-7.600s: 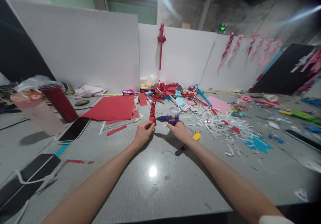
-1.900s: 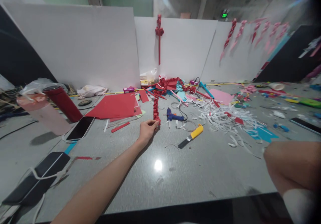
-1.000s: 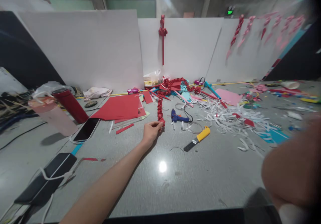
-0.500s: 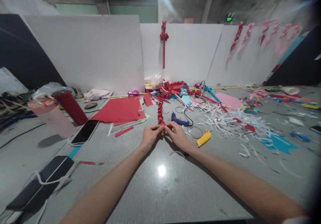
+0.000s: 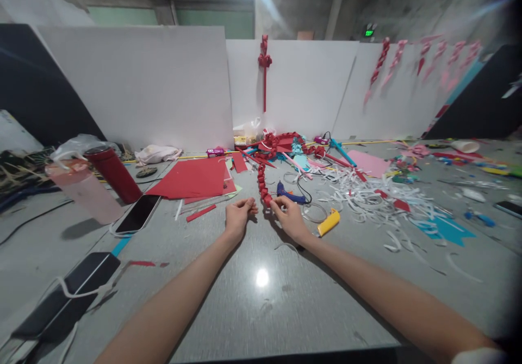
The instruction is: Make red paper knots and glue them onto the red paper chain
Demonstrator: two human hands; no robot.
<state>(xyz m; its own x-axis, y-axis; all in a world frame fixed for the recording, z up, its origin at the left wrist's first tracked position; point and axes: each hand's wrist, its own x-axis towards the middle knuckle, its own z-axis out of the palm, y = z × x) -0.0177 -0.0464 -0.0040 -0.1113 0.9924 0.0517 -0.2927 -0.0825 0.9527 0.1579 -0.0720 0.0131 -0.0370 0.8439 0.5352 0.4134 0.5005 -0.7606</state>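
Observation:
A red folded-paper chain point(image 5: 261, 182) runs away from me along the table. The thumb and fingers of my right hand point(image 5: 290, 220) pinch its near end. My left hand point(image 5: 238, 220) is just left of the chain and apart from it, with the fingertips drawn together. Whether anything small is between those fingertips I cannot make out. Just beyond my right hand lies a blue glue gun point(image 5: 290, 194) with a dark cord. A yellow lighter-shaped object point(image 5: 328, 222) rests to the right of that hand.
Red paper sheets point(image 5: 191, 179) lie left of the chain, near a phone point(image 5: 137, 214), a red flask point(image 5: 114, 174) and a pink bottle point(image 5: 84, 187). White paper strips point(image 5: 362, 190) are heaped at right. A finished red paper piece point(image 5: 265, 73) hangs on the white panel point(image 5: 302, 81).
My left hand has come off the chain's near end and moved left. My right hand keeps hold of that end, which has shifted slightly right, curving the chain.

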